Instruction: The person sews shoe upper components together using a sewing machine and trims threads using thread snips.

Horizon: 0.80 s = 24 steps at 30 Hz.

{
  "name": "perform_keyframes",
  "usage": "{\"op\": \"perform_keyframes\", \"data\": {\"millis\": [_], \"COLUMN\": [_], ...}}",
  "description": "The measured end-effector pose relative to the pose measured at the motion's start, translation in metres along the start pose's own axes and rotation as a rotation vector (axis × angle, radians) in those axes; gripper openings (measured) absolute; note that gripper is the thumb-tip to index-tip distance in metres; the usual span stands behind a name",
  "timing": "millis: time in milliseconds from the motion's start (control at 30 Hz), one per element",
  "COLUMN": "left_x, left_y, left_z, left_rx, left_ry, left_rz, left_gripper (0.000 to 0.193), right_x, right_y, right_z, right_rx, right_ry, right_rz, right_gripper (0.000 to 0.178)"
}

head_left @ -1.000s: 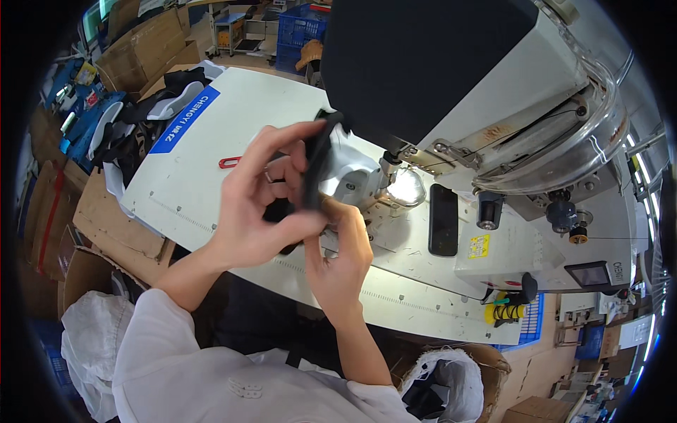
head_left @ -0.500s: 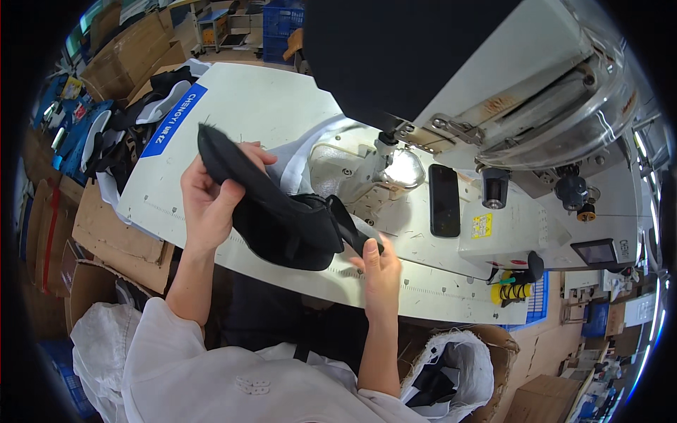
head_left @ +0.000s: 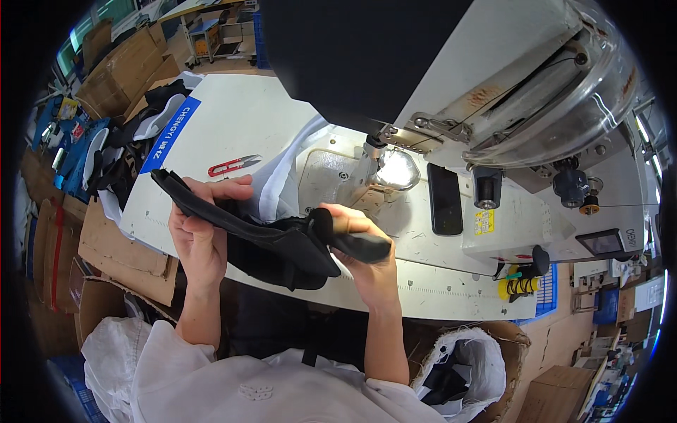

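Presently, both hands are handling a black fabric piece (head_left: 275, 255) at the centre-left of the frame, above the near edge of the white worktop (head_left: 243, 109). The left hand (head_left: 199, 247) is pinching its upper left end between thumb and fingers; the right hand (head_left: 372, 273) is closing around its right end, a dark flap lying across the fingers. Grey-white fabric (head_left: 276, 187) is showing behind it; whether the two are joined cannot be told. The step in hand is judged to be holding and turning the piece, clear of the sewing machine (head_left: 374, 158); any next move is judged to be calling for both grips to keep the layers aligned. As to containers, a carton (head_left: 520, 352) at the lower right is carrying a white liner (head_left: 493, 374), with black and white pieces (head_left: 446, 386) lying inside. At the lower left, a white cloth bundle (head_left: 116, 345) is bulging beside an open carton (head_left: 102, 295); the carton's contents are mostly hidden. A blue basket (head_left: 547, 292) is standing at the right beyond a yellow spool (head_left: 509, 288); its contents are not showing.
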<state>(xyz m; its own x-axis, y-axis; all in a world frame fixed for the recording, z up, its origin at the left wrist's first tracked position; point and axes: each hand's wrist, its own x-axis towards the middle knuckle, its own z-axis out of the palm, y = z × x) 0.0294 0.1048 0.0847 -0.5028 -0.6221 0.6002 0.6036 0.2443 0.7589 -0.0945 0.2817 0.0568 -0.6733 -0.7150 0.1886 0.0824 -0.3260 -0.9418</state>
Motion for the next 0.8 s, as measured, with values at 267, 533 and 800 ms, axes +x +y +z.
{"op": "perform_keyframes", "data": {"millis": [267,533,800], "left_x": [-0.001,0.025,0.019], "left_y": [-0.003,0.003,-0.023], "left_z": [-0.004,0.052,0.069], "left_rx": [0.012,0.600,0.567], "left_ry": [0.016,-0.421,-0.443], "left_rz": [-0.145,-0.180,-0.277], "left_gripper": [0.042,0.037,0.040], "right_x": [0.006,0.017,0.018], "right_y": [0.008,-0.023,-0.030], "right_z": [-0.006,-0.015,-0.017], "right_rx": [0.073,-0.517,-0.495], "right_ry": [0.484,0.596,0.597], "right_rz": [-0.216,-0.196,-0.240], "right_gripper": [0.019,0.025,0.035]}}
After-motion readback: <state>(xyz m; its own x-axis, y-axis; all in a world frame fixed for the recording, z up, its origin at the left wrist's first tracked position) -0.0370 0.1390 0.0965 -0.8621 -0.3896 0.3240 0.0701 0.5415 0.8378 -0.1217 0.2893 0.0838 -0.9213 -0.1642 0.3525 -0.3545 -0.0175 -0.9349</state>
